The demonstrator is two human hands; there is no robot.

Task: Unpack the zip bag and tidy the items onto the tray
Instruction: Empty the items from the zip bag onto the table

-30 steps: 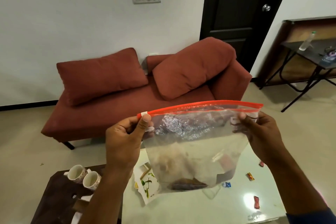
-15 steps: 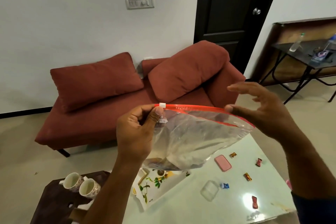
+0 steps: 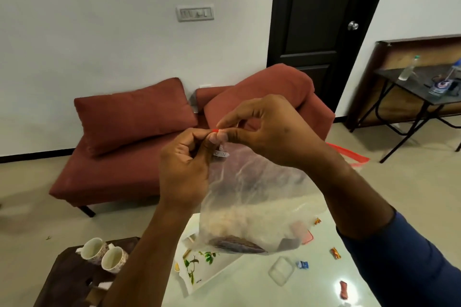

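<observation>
Early stage. Left hand point(image 3: 184, 169) and right hand point(image 3: 264, 132) grips pinched together on zip bag point(image 3: 252, 194) corner, held above table point(image 3: 249, 286). Contents inside; tray point(image 3: 199, 269) awaits.

Below the fingers point(image 3: 219, 136), the zip bag point(image 3: 252, 197) blurred its contents into a pale mass and dark shapes, impossible to identify. Fingertips hid the slider. The tray point(image 3: 199, 274) lay partly covered behind the bag and forearm.

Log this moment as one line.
stage: opening zip bag | left hand: pinching zip end | right hand: pinching zip end | contents: inside | tray: below bag
</observation>
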